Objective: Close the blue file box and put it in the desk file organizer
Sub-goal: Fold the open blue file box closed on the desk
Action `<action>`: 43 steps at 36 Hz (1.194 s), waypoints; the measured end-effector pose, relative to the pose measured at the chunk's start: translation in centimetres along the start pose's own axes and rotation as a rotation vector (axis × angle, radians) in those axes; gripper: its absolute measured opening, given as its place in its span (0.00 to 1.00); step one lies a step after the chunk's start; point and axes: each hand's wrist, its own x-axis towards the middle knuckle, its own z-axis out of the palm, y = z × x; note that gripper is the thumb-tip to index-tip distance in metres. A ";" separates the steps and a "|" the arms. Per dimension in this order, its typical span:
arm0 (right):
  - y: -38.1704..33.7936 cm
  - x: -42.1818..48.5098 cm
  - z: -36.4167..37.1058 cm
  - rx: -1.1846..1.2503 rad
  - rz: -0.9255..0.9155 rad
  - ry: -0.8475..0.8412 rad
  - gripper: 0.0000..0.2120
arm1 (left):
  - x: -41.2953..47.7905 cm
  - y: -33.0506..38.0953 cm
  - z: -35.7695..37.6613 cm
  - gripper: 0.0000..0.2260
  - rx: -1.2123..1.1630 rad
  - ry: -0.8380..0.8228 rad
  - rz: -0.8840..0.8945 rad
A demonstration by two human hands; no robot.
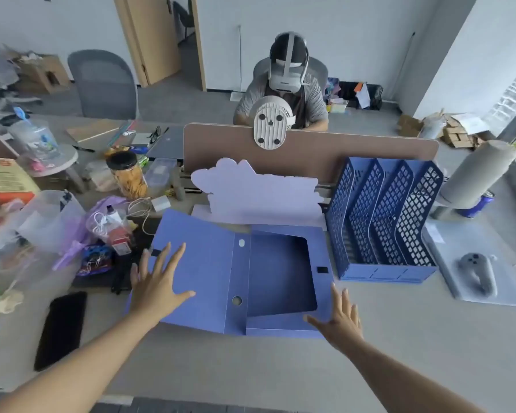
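The blue file box (280, 275) lies open on the desk in front of me, its lid flap (203, 263) spread flat to the left and its tray empty. My left hand (155, 281) hovers over the left edge of the flap, fingers spread, holding nothing. At the box's near right corner is my right hand (340, 317), also spread and holding nothing. The dark blue desk file organizer (382, 222) stands just right of the box, with three upright slots and mesh dividers.
A black phone (61, 329) lies at the near left. Bags, cables and a snack jar (127, 174) crowd the left side. A pale purple cut-out card (259, 195) stands behind the box. A grey controller (477, 272) rests on a sheet at right. A person sits behind the divider.
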 end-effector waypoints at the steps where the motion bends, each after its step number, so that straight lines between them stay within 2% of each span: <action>1: 0.3 0.1 0.1 0.026 0.003 -0.013 0.54 | 0.1 -0.4 -0.4 0.52 -0.004 -0.049 -0.039; 7: 0.9 0.9 1.0 0.142 -0.005 -0.033 0.54 | 0.2 -2.8 -1.3 0.61 -0.031 -0.080 -0.285; 14: 0.4 1.6 1.2 0.146 -0.012 0.005 0.56 | 0.7 -5.2 -1.0 0.61 -0.186 -0.197 -0.395; 21: 0.1 1.8 1.3 0.155 -0.031 0.010 0.57 | 0.8 -4.8 -2.0 0.52 -0.315 -0.047 -0.287; 25: 0.1 1.7 1.2 0.149 -0.037 0.014 0.56 | 0.9 -2.9 -3.7 0.45 -0.514 -0.027 -0.225; 34: -0.2 0.7 2.7 0.179 -0.029 0.056 0.52 | 0.8 3.2 -7.3 0.39 -1.017 -0.281 -0.123; 37: -0.2 0.8 2.8 0.158 -0.016 0.035 0.49 | 0.3 5.6 -7.4 0.39 -1.193 -0.430 -0.112; 40: 0.3 1.1 2.4 0.190 -0.014 -0.021 0.49 | -0.1 8.0 -6.5 0.38 -1.223 -0.537 -0.079; 43: 0.9 1.7 2.0 0.271 -0.017 -0.065 0.45 | -0.3 10.4 -5.5 0.36 -1.208 -0.551 -0.021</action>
